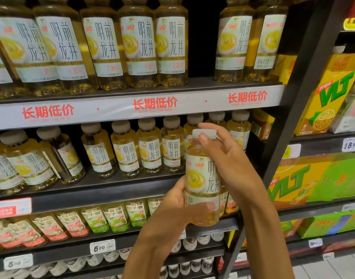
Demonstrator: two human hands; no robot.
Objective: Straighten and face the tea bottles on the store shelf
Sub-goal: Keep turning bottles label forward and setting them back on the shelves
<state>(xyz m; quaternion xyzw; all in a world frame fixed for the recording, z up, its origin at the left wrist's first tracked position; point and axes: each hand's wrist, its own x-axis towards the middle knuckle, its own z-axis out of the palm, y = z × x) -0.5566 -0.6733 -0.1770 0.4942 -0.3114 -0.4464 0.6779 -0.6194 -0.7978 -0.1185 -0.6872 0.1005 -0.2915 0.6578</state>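
Note:
I hold one tea bottle (202,178) upright in front of the middle shelf, its white label with the yellow cup facing me. My left hand (178,210) grips its lower body, thumb across the front. My right hand (227,158) grips its neck just under the white cap. On the middle shelf (104,188) behind it stands a row of the same bottles (150,147), most with labels facing out. One bottle at the left (66,156) is turned sideways and leans. The top shelf carries larger bottles (138,45) with a dark gap (200,37) in the row.
A black shelf upright (289,121) runs right of my hands. Yellow and green VLT drink cartons (331,97) fill the neighbouring bay. Below are smaller green and red labelled bottles (104,217), white price tags (102,246) and, lowest, white-capped bottles (184,266).

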